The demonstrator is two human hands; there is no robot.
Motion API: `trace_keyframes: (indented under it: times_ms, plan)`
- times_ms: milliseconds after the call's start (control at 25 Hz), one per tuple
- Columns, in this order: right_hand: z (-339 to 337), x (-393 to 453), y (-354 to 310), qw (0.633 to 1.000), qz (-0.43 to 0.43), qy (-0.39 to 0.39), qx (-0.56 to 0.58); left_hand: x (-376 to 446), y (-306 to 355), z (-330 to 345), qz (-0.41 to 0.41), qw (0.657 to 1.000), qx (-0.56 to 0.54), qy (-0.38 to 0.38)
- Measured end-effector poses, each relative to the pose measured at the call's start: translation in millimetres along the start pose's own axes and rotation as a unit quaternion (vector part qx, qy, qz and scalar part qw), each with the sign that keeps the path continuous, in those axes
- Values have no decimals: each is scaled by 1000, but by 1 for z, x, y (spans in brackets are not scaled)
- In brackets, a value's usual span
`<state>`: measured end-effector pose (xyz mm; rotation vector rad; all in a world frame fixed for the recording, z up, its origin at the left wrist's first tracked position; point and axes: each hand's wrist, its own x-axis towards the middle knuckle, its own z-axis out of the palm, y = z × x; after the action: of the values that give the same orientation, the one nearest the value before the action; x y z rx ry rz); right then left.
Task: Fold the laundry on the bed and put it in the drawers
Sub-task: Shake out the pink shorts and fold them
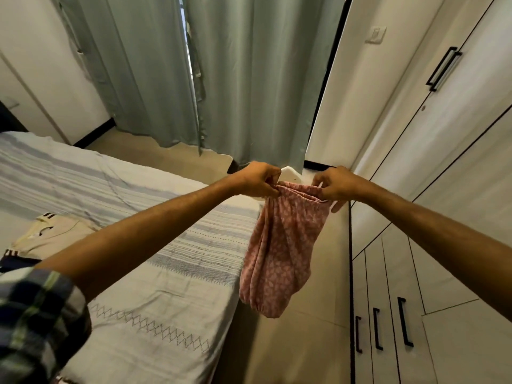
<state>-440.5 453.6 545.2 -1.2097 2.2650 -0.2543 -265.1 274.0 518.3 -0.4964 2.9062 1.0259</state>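
Nearest the camera, a rolled-up plaid sleeve (33, 314) in blue, white and green covers the left upper arm at the lower left edge. Beneath that arm lies the bed (155, 314), spread with a pale grey sheet that carries blue stripes and a stitched row of diamonds. On the sheet near the left edge rests a cream garment with dark striped trim (52, 234), lying flat and partly hidden by the forearm; a dark navy piece of cloth (13, 263) lies just beside it at the frame's edge.

To the right stands a white wardrobe with flat doors and black bar handles (404, 322); every door and drawer front in view is closed, so nothing inside can be seen.

Both bare arms stretch forward over the strip of beige floor (304, 342) between bed and wardrobe. The pink cotton garment with a small white print (279, 253) hangs in the air there, off the bed, dangling freely below the hands. The left hand (256, 178) pinches the gathered waistband at its left end, fingers curled tight on the cloth. The right hand (336, 184) pinches the waistband's right end the same way, with a couple of fingers showing below the fabric edge. The two hands are near each other, the band sagging slightly between them.

Farther off, long grey-green curtains (243, 79) fall to the floor.
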Motion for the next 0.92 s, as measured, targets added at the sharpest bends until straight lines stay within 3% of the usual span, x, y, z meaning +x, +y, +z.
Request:
trace_keyframes:
  times_ms: [200, 320, 480, 600, 680, 760, 840, 920]
  plan:
    - [1, 61, 1, 997, 15, -13, 68, 35, -37, 5, -22, 999, -23, -1]
    - [-10, 102, -13, 996, 5, -10, 83, 64, -54, -15, -3, 996, 90, 27]
    - [-34, 147, -54, 989, -31, 121, 84, 84, -84, -81, 17, 971, 172, 166]
    - [-24, 152, -101, 977, -65, 182, 89, 51, -116, -106, 39, 963, 173, 203]
    - [7, 141, -134, 972, -87, 203, 78, 9, -140, -103, 47, 965, 171, 191]
    - [60, 127, -161, 966, -111, 224, 64, -41, -170, -86, 69, 948, 259, 172]
    - [146, 108, -181, 956, -158, 238, 69, -100, -216, -55, 106, 909, 370, 158]
    - [260, 85, -203, 953, -188, 219, 88, -166, -274, -4, 111, 893, 415, 135]
